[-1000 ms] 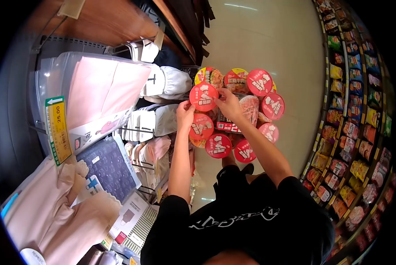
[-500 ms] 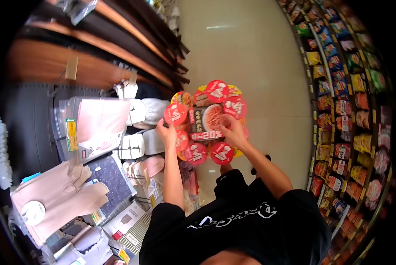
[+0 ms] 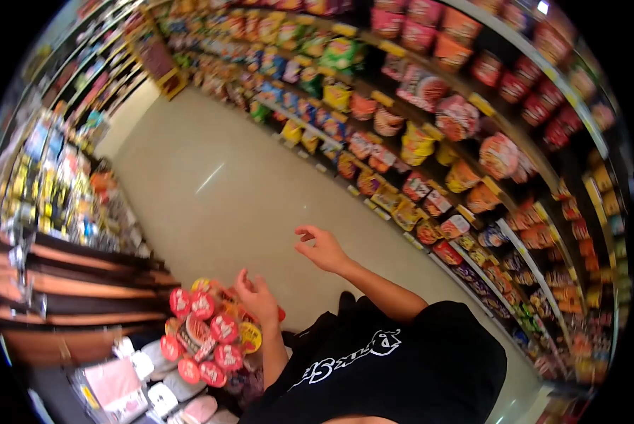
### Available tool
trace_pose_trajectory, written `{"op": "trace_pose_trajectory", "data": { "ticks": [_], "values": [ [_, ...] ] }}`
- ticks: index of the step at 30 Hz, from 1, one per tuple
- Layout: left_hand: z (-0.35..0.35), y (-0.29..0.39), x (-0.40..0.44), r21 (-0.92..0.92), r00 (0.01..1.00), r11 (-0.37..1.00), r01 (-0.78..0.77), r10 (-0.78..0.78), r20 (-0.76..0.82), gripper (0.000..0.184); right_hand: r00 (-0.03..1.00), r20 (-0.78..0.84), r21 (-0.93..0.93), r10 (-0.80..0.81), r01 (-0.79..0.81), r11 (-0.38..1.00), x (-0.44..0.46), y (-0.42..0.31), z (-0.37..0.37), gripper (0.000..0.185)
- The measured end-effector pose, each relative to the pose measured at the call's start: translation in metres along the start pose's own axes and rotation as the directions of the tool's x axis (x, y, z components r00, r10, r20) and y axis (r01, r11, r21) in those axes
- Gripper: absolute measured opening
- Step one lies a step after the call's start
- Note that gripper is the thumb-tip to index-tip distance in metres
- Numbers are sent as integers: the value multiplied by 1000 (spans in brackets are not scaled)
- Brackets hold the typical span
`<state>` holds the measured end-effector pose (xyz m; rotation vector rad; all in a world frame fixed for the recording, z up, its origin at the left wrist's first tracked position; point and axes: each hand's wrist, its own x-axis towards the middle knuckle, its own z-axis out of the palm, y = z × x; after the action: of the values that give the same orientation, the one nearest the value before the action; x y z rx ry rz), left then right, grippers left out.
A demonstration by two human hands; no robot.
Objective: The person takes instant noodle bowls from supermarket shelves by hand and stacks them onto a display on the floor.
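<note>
My left hand is beside the right edge of a display ringed with red and yellow round noodle-cup lids, at the lower left. Its fingers are apart and nothing shows in them. Over the aisle floor, my right hand is raised with thumb and fingers spread, holding nothing. The display has a picture of a bowl at its centre. Part of its right side is hidden behind my left hand.
Shelves of snack bags and instant-noodle tubs curve along the right and top. Hanging packages and a pink pack stand at lower left, below brown slats. The tiled floor runs between.
The view has swung toward the snack shelves, so the display now appears lower left. Both hands have come away from the lids and picture panel, and their fingers have opened.
</note>
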<state>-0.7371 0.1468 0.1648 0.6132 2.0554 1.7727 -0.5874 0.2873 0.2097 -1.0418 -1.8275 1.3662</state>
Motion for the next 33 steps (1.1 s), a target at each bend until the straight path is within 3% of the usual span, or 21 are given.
{"op": "trace_pose_trajectory", "data": {
  "ticks": [3, 6, 14, 16, 17, 18, 21, 24, 26, 27, 28, 30, 33],
  "values": [
    [88, 44, -9, 48, 955, 981, -190, 173, 240, 39, 973, -229, -18, 9, -14, 1000, -4, -6, -98, 37],
    [157, 88, -16, -56, 883, 959, -279, 279, 378, 36, 899, -436, -4, -31, 32, 999, -5, 3, -168, 35],
    [316, 154, 0, -270, 707, 883, -384, 469, 529, 37, 719, -692, 120, -69, 209, 971, 30, -10, -295, 35],
    [361, 176, 11, -339, 658, 855, -392, 518, 547, 38, 677, -727, 85, -112, 252, 964, 47, -23, -328, 36],
    [386, 188, 18, -382, 631, 839, -386, 543, 554, 39, 681, -732, 151, -23, 195, 969, 53, -35, -344, 37],
    [405, 200, 23, -419, 606, 826, -377, 562, 563, 40, 616, -759, -43, -211, 277, 960, 67, -31, -363, 36],
    [469, 248, 36, -562, 518, 764, -318, 636, 572, 40, 571, -800, 76, -182, 397, 914, 103, -54, -405, 39],
    [529, 293, 49, -616, 416, 677, -403, 735, 536, 42, 508, -795, -175, -332, 332, 927, 143, -67, -452, 45],
    [553, 336, 51, -615, 362, 673, -411, 740, 567, 46, 479, -825, -177, -301, 286, 942, 162, -87, -470, 47],
    [574, 344, 54, -651, 336, 629, -425, 777, 532, 49, 465, -837, -180, -289, 265, 947, 174, -93, -480, 48],
    [588, 357, 54, -677, 321, 591, -437, 806, 496, 52, 457, -806, -258, -376, 300, 918, 185, -94, -495, 52],
    [609, 385, 53, -683, 290, 575, -451, 818, 497, 55, 441, -822, -223, -360, 333, 916, 205, -98, -519, 53],
    [652, 395, 54, -667, 314, 448, -596, 894, 319, 60, 383, -858, -149, -343, 453, 879, 235, -104, -551, 51]
  ]
}}
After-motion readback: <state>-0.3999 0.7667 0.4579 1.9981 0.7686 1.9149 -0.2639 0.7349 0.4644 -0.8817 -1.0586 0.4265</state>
